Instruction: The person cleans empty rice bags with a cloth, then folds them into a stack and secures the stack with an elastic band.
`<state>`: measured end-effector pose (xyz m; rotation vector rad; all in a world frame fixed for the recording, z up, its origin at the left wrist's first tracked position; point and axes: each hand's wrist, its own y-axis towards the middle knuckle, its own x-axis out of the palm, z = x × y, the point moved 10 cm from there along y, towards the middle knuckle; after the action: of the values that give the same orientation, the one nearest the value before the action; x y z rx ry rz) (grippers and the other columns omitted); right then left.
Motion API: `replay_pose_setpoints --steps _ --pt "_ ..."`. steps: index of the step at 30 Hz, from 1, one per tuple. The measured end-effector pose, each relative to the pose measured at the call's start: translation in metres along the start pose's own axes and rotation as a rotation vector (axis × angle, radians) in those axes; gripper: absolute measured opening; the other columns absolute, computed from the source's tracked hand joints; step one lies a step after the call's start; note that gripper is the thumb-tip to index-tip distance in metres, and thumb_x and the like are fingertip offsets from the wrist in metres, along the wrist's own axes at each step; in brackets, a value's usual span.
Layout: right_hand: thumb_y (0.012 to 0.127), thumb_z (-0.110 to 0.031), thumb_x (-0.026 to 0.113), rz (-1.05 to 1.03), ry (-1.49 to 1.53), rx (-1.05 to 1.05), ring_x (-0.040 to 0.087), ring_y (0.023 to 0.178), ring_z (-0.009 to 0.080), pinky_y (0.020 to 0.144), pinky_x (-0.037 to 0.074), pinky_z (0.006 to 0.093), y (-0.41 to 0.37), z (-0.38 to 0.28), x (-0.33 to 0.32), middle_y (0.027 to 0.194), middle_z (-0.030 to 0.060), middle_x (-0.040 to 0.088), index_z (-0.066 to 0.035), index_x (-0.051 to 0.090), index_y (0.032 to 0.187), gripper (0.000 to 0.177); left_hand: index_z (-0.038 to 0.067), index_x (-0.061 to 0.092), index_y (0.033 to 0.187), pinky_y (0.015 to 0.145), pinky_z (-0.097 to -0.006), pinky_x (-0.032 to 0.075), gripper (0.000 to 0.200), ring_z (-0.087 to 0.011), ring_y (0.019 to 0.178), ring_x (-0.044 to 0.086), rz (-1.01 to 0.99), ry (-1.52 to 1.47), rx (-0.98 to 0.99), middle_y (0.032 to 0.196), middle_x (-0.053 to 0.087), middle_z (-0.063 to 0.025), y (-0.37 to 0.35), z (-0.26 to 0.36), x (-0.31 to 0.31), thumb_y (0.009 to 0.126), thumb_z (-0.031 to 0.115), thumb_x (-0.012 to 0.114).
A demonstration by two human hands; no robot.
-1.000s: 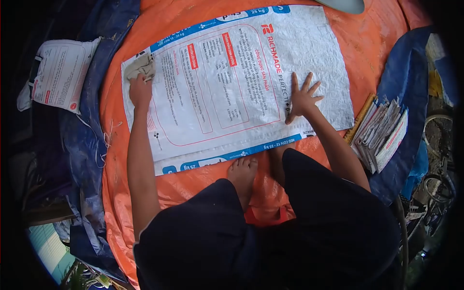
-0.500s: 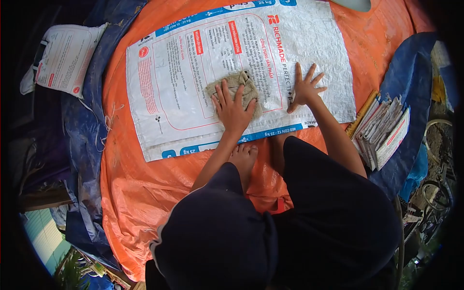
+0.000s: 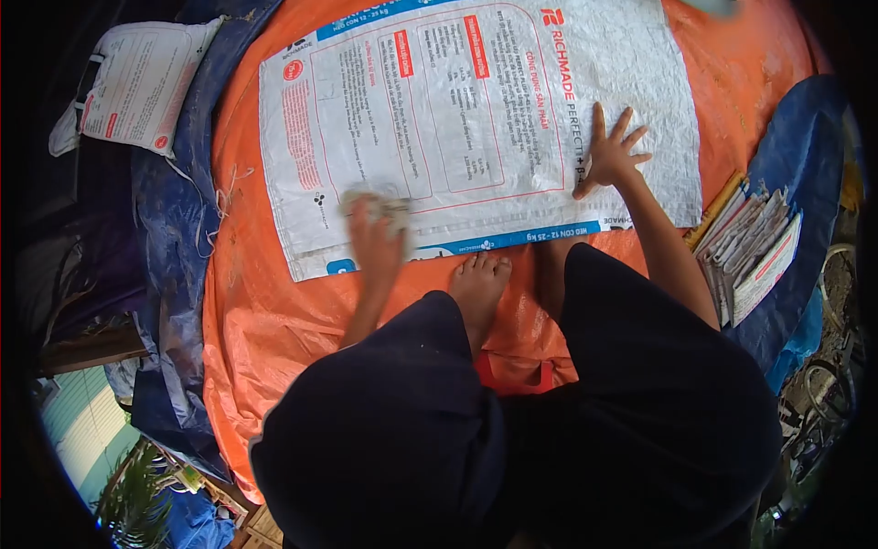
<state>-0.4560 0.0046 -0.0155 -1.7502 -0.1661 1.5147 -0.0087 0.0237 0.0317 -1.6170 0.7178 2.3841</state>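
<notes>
A white printed sack [image 3: 512, 110] with blue edges lies flat on the orange tarp [image 3: 265, 339]. Near its lower left edge my left hand [image 3: 378, 240] presses on a greyish-beige cloth [image 3: 373, 209]; hand and cloth are blurred by motion, with the fingers over the cloth. My right hand [image 3: 615, 157] rests on the right part of the sack beside the red and black lettering, fingers spread and nothing in it.
At the right sits a stack of folded sacks [image 3: 750, 247] on blue tarp [image 3: 796, 165]. A filled white sack [image 3: 146, 87] lies at the upper left. My bare foot [image 3: 479, 288] is just below the sack. Bicycles stand at the far right.
My left hand has moved the cloth from the middle of the sack left and down to its lower left edge. My right hand keeps its place on the sack; the view has shifted slightly.
</notes>
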Motion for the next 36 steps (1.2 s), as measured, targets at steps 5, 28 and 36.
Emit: replay_pose_setpoints --steps 5,28,36 --pt "0.029 -0.035 0.103 -0.002 -0.008 0.008 -0.017 0.137 0.0687 0.095 0.016 0.0885 0.002 0.000 0.000 0.155 0.0353 -0.028 -0.032 -0.018 0.156 0.175 -0.002 0.057 0.115 0.113 -0.0576 0.028 0.034 -0.0467 0.141 0.032 -0.028 0.421 -0.273 0.148 0.038 -0.0291 -0.052 -0.111 -0.079 0.092 0.023 0.063" --pt "0.091 -0.014 0.061 0.336 0.312 0.009 -0.010 0.148 0.0542 0.104 0.000 0.0840 0.005 0.002 0.003 0.166 0.0214 -0.010 -0.039 0.025 0.156 0.079 0.006 0.059 0.102 0.109 -0.0637 0.032 0.024 -0.0488 0.134 0.041 -0.292 -0.040 0.418 0.137 0.049 -0.0269 0.121 0.165 0.115 0.084 0.017 0.071" --pt "0.037 -0.028 0.091 0.510 0.289 0.009 -0.012 0.148 0.0522 0.104 0.002 0.0841 -0.003 0.011 -0.008 0.164 0.0233 -0.014 -0.036 0.015 0.159 0.144 0.006 0.060 0.101 0.108 -0.0634 0.034 0.020 -0.0478 0.132 0.044 -0.057 0.269 0.225 0.133 0.053 -0.0256 0.168 0.048 0.043 0.088 0.018 0.069"
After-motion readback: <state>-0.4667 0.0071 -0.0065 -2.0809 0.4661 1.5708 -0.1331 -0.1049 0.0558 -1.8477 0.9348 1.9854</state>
